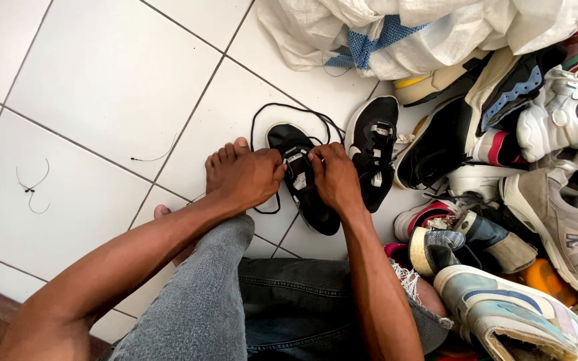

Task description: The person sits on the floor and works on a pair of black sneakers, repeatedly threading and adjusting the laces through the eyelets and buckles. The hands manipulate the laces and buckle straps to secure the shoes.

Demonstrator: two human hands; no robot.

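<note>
Left hand (252, 175) and right hand (332, 177) pinch the laces on a black shoe (300, 177). Its mate (373, 157) lies beside. White sack (429, 30) behind the shoe pile (536, 174).

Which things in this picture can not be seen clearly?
- Head view: fingertips of left hand and right hand curl under on the black shoe; grip on the lace unclear.
- White sack: cut off by the top edge.
- Shoe pile: overlapping, cut off at right.

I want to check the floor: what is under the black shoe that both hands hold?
Under the black shoe lie white tiles and its lace. Directly beneath is hidden.
</note>
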